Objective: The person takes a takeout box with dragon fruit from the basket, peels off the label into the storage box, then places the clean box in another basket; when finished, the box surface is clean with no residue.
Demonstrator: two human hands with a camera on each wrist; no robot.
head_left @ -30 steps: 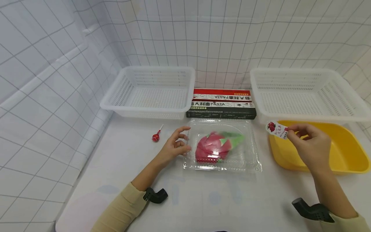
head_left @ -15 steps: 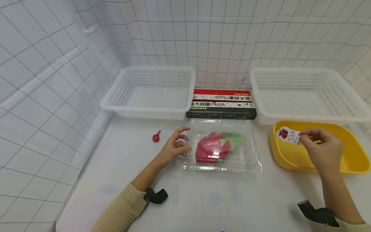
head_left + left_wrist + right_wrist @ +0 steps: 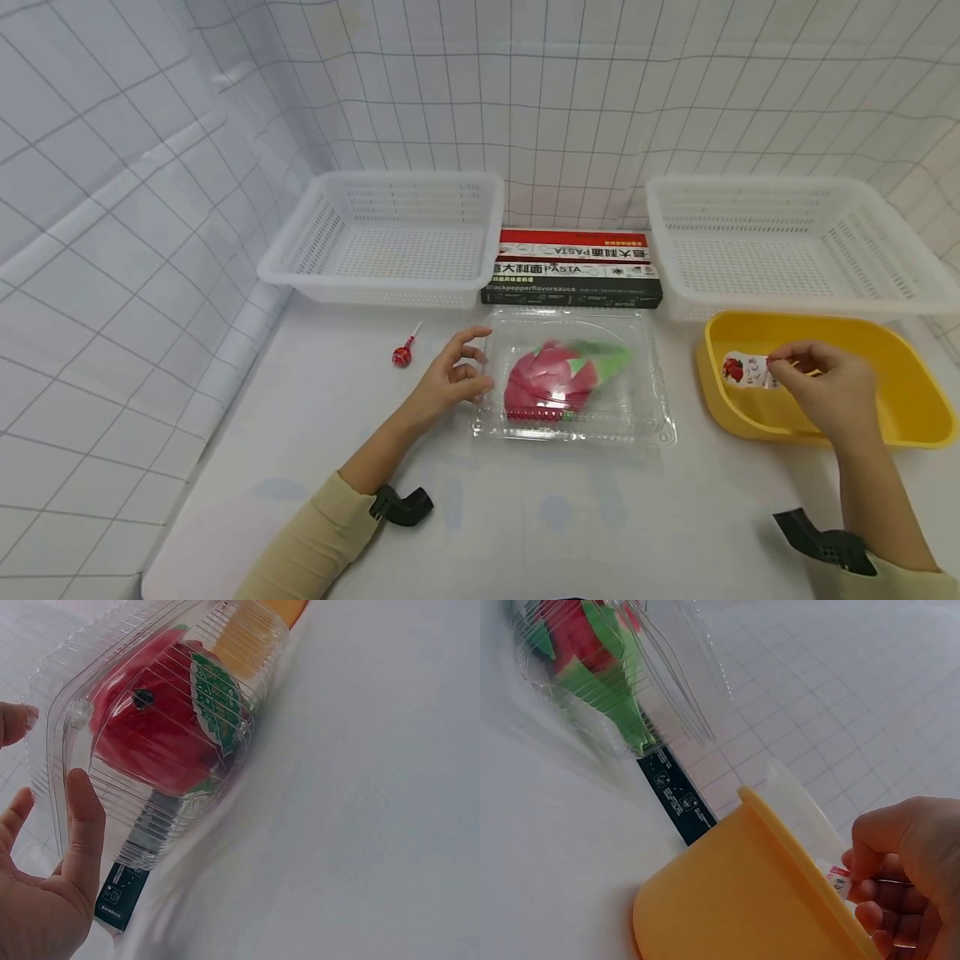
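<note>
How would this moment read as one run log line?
left hand: at left edge of clear box; right hand: pinches card at opening of yellow tub; pink fruit: inside clear box

screened-off tabletop workspace, draped grid-patterned cloth, white table

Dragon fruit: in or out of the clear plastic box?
In: the dragon fruit shows through the walls of the plastic box in the head and both wrist views.
</note>
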